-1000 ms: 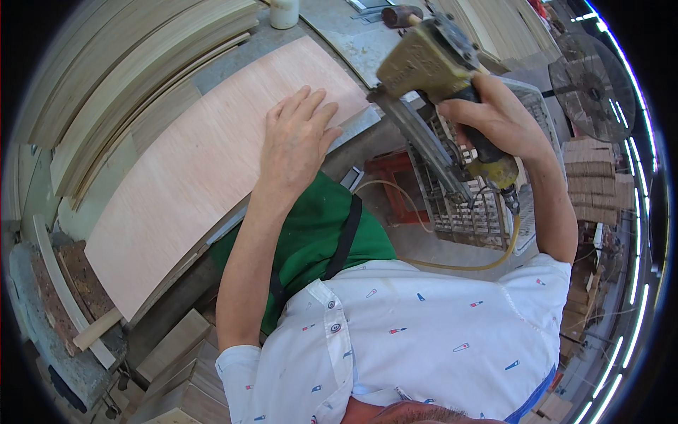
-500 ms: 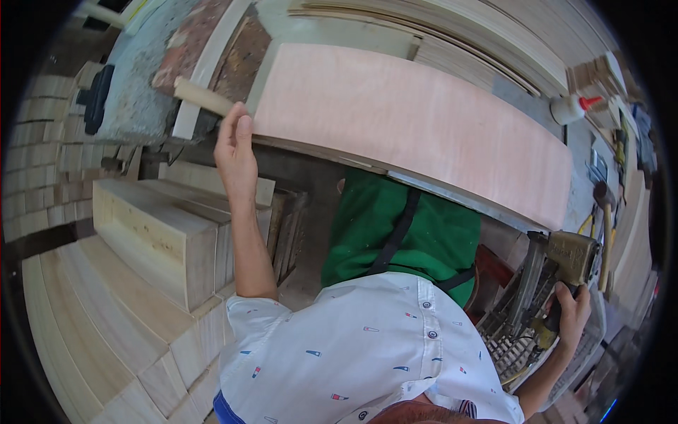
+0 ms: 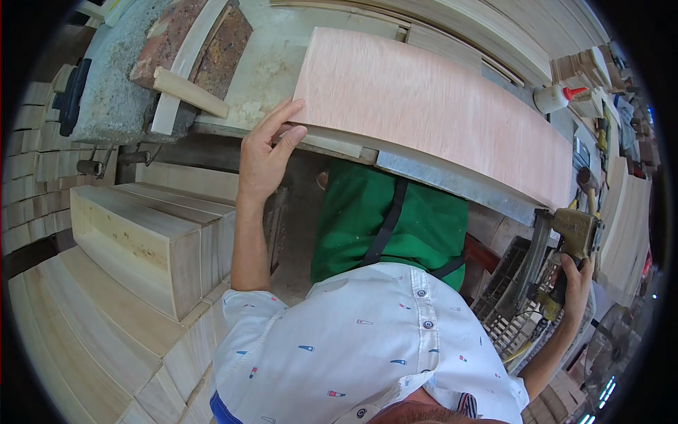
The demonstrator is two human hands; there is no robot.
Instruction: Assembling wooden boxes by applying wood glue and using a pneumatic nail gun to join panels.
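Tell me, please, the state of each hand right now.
Left hand: open, at the near left corner of the pinkish panel.
Right hand: closed, holding the nail gun.

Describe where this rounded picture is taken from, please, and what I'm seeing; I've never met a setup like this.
It comes from a wide fisheye camera on the person's head, looking down, which is why straight edges bend. No robot here, just two bare hands. The left hand touches the left end of a pale pink board on the workbench. The right hand holds what looks like a nail gun by the board's right end. A white bottle with a red tip is beyond the board.
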